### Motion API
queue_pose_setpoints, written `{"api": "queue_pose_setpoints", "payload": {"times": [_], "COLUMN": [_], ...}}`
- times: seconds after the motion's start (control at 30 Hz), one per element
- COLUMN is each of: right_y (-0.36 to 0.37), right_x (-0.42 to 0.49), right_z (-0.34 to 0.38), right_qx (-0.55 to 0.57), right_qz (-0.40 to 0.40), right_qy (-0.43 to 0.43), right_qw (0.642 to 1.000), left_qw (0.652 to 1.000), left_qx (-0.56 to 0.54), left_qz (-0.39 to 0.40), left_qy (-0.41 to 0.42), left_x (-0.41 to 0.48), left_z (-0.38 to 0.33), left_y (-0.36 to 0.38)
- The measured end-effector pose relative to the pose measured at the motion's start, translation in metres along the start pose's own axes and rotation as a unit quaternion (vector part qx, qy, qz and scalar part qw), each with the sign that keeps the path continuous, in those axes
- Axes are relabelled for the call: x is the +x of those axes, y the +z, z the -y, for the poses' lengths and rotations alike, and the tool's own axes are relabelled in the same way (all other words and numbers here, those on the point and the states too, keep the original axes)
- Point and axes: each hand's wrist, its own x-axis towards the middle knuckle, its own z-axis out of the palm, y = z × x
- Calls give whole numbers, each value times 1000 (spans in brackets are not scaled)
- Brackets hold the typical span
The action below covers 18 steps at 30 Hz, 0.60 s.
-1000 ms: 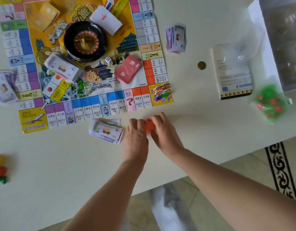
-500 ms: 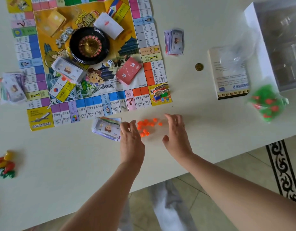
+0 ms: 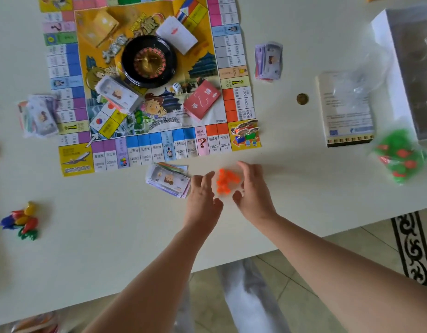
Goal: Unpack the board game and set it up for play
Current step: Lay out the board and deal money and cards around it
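Note:
The paper game board (image 3: 145,145) lies flat on the white table (image 3: 87,248), with a black roulette wheel (image 3: 148,61), a red card deck (image 3: 201,102), a white die (image 3: 176,87) and a money stack (image 3: 116,94) on it. Just below the board's lower edge, several small orange pieces (image 3: 225,181) lie in a loose heap. My left hand (image 3: 203,200) and my right hand (image 3: 254,193) flank that heap, fingers apart, cupped toward it. Neither hand holds anything.
A money stack (image 3: 168,180) lies just left of my left hand. Other money piles (image 3: 267,60) (image 3: 38,114), a coin (image 3: 302,99), a leaflet (image 3: 347,111), a bag of green and red pieces (image 3: 400,157), the box (image 3: 404,68) and coloured pawns (image 3: 22,221) surround the board.
A second ago both hands were pressed together over the orange pieces. They spread apart, the pieces scattered, and now the hands close in, pushing the pieces into a tighter heap.

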Motion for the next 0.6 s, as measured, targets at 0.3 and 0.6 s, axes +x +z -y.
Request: {"api": "queue_pose_setpoints", "payload": {"times": [0.3, 0.6], "right_y": [-6, 102], "right_x": [30, 74], "right_z": [84, 259], "right_qx": [-42, -14], "right_qz": [101, 186], "right_qy": [-70, -170], "right_qw": [992, 968], "left_qw": [995, 959], "left_qx": [9, -27], "left_qz": [-80, -251], "left_qy": [-60, -127], "left_x": [-11, 3], "left_z": [40, 158], "left_y": [-88, -251]}}
